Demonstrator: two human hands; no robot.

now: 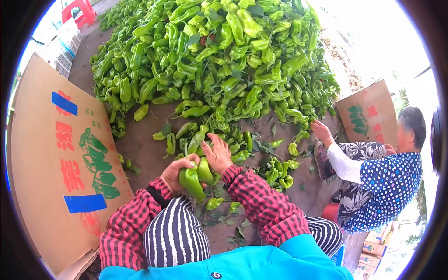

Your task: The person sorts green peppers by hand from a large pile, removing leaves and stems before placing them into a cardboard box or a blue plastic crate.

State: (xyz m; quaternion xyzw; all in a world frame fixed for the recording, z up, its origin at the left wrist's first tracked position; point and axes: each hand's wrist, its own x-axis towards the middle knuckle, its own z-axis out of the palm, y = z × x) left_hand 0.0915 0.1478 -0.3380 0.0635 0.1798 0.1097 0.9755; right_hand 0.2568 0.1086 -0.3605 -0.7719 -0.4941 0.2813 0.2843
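My left hand (pixel 177 173) is closed round a green pepper (pixel 190 183), which hangs below its fingers. Right beside it, my right hand (pixel 217 153) has its fingers spread, with the palm side against more green peppers (pixel 204 169). One long pepper (pixel 198 139) points upward between the two hands. Beyond them rises a large pile of green peppers (pixel 224 60) with some loose leaves. A few small peppers (pixel 214 203) lie on the ground below my hands.
A tall printed cardboard box (pixel 42 154) stands close on my left. At the right a co-worker (pixel 392 177) sits, one hand reaching to the pile's edge. Another cardboard box (pixel 366 112) stands behind that person. A red stool (pixel 78 13) is at the far left.
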